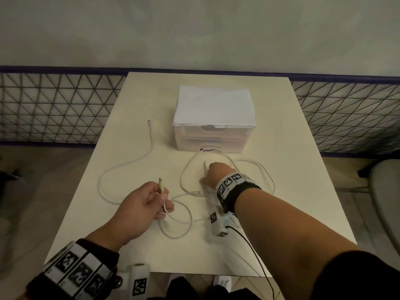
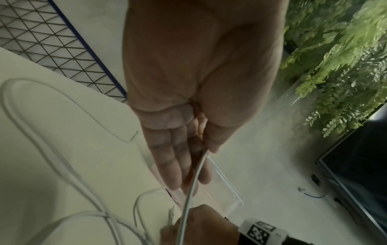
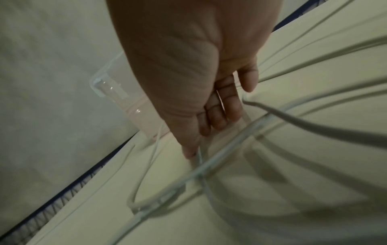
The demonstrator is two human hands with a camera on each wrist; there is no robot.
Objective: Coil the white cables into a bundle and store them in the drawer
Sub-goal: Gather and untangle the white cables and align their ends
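Observation:
Several loops of white cable (image 1: pixel 121 169) lie tangled across the cream table (image 1: pixel 281 191). My left hand (image 1: pixel 165 202) pinches one cable near its plug, which points up between thumb and fingers; in the left wrist view that cable (image 2: pixel 195 174) runs down across the fingers (image 2: pixel 167 165). My right hand (image 1: pixel 207 176) is in the middle of the tangle, holding another cable end whose plug stands upright beside it. In the right wrist view its fingers (image 3: pixel 220 116) reach down among the strands. A translucent white drawer unit (image 1: pixel 213 135) stands behind, drawers closed.
One loose cable end (image 1: pixel 149 122) lies left of the drawer unit. A wire mesh fence (image 1: pixel 54 109) runs behind the table. A grey chair (image 1: pixel 385 202) stands at the right. A black lead (image 1: pixel 249 245) trails from my right wrist. Plants (image 2: pixel 335 66) and a dark screen (image 2: pixel 356 174) show in the left wrist view.

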